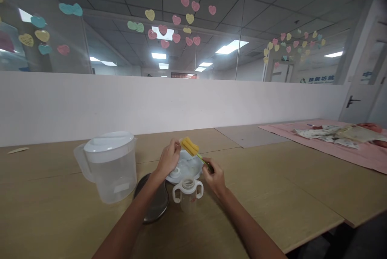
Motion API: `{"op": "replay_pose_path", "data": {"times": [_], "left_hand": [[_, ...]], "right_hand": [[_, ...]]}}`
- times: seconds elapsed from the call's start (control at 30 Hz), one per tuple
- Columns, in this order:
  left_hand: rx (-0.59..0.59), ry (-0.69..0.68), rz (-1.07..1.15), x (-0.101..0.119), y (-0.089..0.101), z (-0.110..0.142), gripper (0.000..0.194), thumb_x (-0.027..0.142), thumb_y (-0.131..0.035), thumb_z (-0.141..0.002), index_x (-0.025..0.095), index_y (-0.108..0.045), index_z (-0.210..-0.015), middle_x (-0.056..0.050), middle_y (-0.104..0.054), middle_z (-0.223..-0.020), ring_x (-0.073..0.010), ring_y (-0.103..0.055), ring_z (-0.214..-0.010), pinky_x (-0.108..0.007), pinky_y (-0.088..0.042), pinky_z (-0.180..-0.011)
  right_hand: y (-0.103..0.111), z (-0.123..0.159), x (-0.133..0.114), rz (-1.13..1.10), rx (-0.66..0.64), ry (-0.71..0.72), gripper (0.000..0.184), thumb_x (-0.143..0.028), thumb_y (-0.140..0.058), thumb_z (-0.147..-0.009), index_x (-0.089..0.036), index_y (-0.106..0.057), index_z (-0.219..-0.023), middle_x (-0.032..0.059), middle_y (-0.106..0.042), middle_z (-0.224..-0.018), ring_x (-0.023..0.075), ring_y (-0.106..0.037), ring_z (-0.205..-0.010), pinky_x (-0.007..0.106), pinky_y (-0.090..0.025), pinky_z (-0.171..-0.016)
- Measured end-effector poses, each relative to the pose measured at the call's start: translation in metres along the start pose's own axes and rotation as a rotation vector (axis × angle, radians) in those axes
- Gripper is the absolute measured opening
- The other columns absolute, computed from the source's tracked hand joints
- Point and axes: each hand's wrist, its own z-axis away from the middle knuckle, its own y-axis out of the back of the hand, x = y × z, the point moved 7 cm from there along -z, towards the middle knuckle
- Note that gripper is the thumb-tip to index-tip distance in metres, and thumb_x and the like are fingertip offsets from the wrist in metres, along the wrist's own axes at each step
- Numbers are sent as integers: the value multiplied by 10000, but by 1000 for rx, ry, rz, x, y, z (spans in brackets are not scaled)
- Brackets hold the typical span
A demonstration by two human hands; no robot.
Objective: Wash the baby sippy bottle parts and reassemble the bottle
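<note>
My right hand (pixel 214 176) is closed round the green handle of a bottle brush (pixel 190 146) with a yellow sponge head. The brush slants up to the left, its head close to my left hand (pixel 169 156). The fingers of my left hand are pinched together at the sponge's tip; what they hold is too small to make out. Beneath them lies a white bowl (pixel 198 176) with clear and white pieces in it. In front of the bowl a clear baby bottle (pixel 188 196) with two white handles stands upright, its mouth uncovered.
A large clear lidded pitcher (pixel 115 170) stands to the left. A dark kidney-shaped metal tray (pixel 157 202) lies partly under my left forearm. At the far right, cloths (pixel 329 134) rest on a pink sheet (pixel 369 158). A white wall (pixel 181 102) backs the table.
</note>
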Motion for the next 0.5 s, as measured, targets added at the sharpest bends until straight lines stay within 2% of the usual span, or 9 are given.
{"op": "replay_pose_path", "data": {"times": [0.17,0.27,0.4,0.5], "left_hand": [[-53,24,94,1,1,-2,287,358,-290,-834,184,-481,-708,-6,-547,-690,-147,-510,-690,-242,-372,-630],[-35,72,219,1,3,-2,356,408,-264,-824,184,-449,-618,10,-477,-559,-132,-471,-582,-236,-358,-561],[-98,217,556,-4,-5,1,408,523,-343,-777,190,-365,-541,61,-313,-452,-83,-343,-425,-218,-315,-466],[-80,336,821,-12,-10,1,413,545,-471,-725,172,-405,-559,68,-337,-470,-56,-352,-419,-199,-338,-469]], "right_hand": [[-1,0,4,-89,-4,-36,233,-240,-429,-734,-157,-594,-877,53,-649,-810,138,-582,-694,249,-471,-644],[-3,0,4,-112,-19,-46,233,-239,-429,-730,-158,-593,-874,59,-650,-831,147,-590,-739,260,-476,-679],[-2,1,0,-115,-11,5,231,-239,-438,-738,-159,-591,-890,61,-651,-831,146,-593,-734,259,-480,-677],[-1,2,-1,-106,2,11,230,-243,-438,-752,-161,-582,-911,61,-647,-844,142,-592,-733,251,-479,-669]]}}
